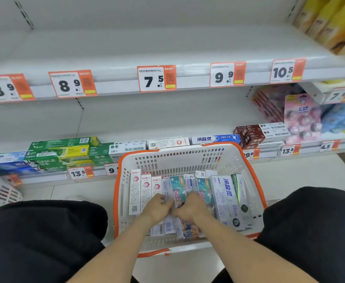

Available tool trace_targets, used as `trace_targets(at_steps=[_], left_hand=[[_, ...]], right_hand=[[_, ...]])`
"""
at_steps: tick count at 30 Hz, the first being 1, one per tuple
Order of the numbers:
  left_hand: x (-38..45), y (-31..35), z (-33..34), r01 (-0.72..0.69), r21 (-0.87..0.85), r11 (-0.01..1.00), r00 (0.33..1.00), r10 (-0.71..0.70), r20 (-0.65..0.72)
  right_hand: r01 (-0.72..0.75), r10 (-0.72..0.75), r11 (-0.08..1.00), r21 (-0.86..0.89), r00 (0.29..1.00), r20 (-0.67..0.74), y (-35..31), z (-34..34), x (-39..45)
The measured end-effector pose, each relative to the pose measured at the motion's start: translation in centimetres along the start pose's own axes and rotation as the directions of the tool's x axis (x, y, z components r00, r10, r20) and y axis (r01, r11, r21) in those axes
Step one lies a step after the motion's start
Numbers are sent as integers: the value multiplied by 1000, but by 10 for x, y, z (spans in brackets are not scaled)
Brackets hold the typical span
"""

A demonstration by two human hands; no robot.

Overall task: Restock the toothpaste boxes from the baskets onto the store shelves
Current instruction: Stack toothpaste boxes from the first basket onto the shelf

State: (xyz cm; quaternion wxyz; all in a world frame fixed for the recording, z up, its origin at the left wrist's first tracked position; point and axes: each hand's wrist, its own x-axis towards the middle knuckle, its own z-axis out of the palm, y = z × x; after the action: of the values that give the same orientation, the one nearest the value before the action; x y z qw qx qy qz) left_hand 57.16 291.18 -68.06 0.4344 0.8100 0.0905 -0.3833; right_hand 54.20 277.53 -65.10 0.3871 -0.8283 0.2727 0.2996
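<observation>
Inside basket (249, 170), both hands (175, 207) grip teal toothpaste box (177, 185).

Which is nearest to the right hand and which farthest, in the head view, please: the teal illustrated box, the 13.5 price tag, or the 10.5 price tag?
From the right hand:
1. Teal illustrated box, in the basket, at the fingers.
2. 13.5 price tag, lower shelf edge, left.
3. 10.5 price tag, upper shelf edge, right.

Both forearms (224, 240) are bare, with no sleeve reaching into view, and neither wrist nor the fingers carry a watch, band or ring. The legs wear black trousers (39, 237) of plain, matte cloth, without print or visible seam, filling both lower corners.
</observation>
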Motion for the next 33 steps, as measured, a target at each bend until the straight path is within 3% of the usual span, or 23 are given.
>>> trace_targets(at_steps=[3,5,8,10,11,13,14,18,20,22,24,27,29,33], left_hand=[[6,10,4,34,-271,962,998,-18,61],[7,18,6,53,-435,899,995,-12,97],[20,12,8,39,-468,883,999,-44,0],[26,4,7,9,-459,888,995,-54,-85],[28,2,6,9,-466,885,992,-67,-108],[28,3,6,7,-490,871,994,-60,-93],[26,7,6,3,-490,871,996,-44,-74],[23,16,14,17,-544,839,999,1,34],[21,22,23,37,-583,812,993,34,109],[17,25,29,27,-563,826,989,61,137],[11,27,30,-2,-526,850,989,78,122],[6,24,29,4,-478,879,993,51,102],[7,21,26,15,-444,896,998,12,58],[5,21,20,24,-459,888,1000,-20,13]], right_hand=[[-25,22,983,181,1000,18,-3,-26,13],[-13,-26,968,252,988,149,-4,-38,12],[13,-109,967,255,924,365,1,-49,13],[92,-124,987,132,957,261,10,-58,25],[128,-133,990,56,986,101,15,-64,31],[109,-122,991,-74,969,-215,25,-78,37],[81,-117,988,-135,952,-283,29,-82,36],[-68,45,938,-340,996,-76,36,-67,22],[-88,62,918,-387,995,-79,34,-53,17],[-83,-14,794,-602,988,-155,35,-38,18],[-45,-147,569,-821,977,-155,34,-26,16],[-30,-190,370,-929,976,-107,36,-10,13],[-7,-175,434,-901,980,-92,34,-12,8],[-66,-119,718,-693,969,-215,43,-29,13]])
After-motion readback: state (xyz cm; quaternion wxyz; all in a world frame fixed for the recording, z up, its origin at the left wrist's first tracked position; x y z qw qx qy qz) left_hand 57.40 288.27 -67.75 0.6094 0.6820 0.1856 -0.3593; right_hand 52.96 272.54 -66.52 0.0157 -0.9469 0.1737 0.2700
